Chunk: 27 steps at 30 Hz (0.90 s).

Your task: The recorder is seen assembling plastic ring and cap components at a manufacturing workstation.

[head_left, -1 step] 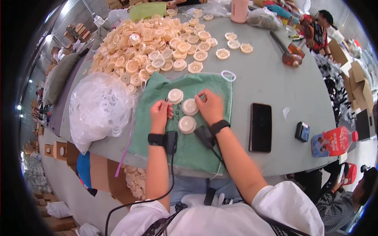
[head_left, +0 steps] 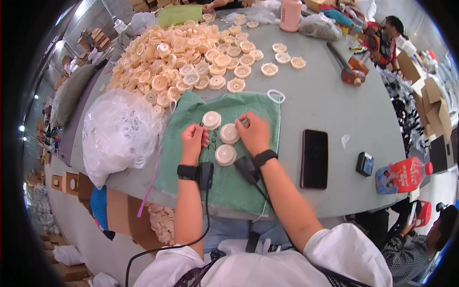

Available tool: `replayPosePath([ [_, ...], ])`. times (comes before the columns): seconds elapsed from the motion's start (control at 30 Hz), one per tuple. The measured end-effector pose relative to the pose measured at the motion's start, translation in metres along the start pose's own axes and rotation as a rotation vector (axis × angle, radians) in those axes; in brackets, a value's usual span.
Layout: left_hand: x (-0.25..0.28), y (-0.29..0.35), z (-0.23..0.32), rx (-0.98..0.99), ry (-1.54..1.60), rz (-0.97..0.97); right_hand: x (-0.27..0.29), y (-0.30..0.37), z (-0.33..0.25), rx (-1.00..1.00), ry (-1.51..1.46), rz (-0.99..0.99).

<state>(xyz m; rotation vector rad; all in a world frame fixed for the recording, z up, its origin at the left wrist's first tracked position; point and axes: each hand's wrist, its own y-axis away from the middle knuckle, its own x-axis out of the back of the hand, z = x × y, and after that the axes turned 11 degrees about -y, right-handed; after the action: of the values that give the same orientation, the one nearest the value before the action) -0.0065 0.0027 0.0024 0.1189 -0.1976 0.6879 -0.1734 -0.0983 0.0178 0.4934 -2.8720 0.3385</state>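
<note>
Three round cream plastic caps lie on a green cloth bag: an upper cap (head_left: 212, 120), a middle cap (head_left: 230, 134) and a lower cap (head_left: 225, 155). The green bag (head_left: 181, 162) is spread flat on the table before me. My left hand (head_left: 193, 139) is closed beside the upper cap, with a small dark tip showing at its fingertips; what it holds is too small to name. Thumb and fingers of my right hand (head_left: 255, 133) are pinched together at the right edge of the middle cap. Whether they grip anything cannot be made out.
A big pile of cream caps (head_left: 158, 62) covers the table's far left. Nearer stands a clear bag of thin plastic rings (head_left: 119, 136). To the right lie a phone (head_left: 314, 159), a small dark box (head_left: 365, 164), a red-labelled bottle (head_left: 400, 176) and a hammer-like tool (head_left: 351, 69).
The whole view has shifted slightly. My hands and the three caps keep nearly the same places relative to one another.
</note>
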Motion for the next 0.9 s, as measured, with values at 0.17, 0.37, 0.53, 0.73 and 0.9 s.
replayPosePath([
  [0.17, -0.001, 0.001, 0.006, -0.041, -0.048, -0.028, -0.004, 0.002, -0.001, -0.010, 0.032, -0.023],
  [0.37, 0.003, 0.006, 0.012, -0.044, -0.046, -0.077, -0.010, 0.004, 0.001, 0.006, 0.008, -0.019],
  [0.53, -0.005, 0.005, 0.013, -0.032, -0.078, -0.142, -0.002, 0.005, -0.005, 0.003, 0.120, -0.097],
  [0.73, -0.013, 0.008, 0.011, -0.099, -0.080, -0.195, -0.001, 0.007, -0.004, 0.064, 0.167, -0.136],
  [0.9, -0.012, 0.009, 0.006, -0.172, -0.165, -0.225, -0.002, 0.009, -0.004, 0.086, 0.162, -0.126],
])
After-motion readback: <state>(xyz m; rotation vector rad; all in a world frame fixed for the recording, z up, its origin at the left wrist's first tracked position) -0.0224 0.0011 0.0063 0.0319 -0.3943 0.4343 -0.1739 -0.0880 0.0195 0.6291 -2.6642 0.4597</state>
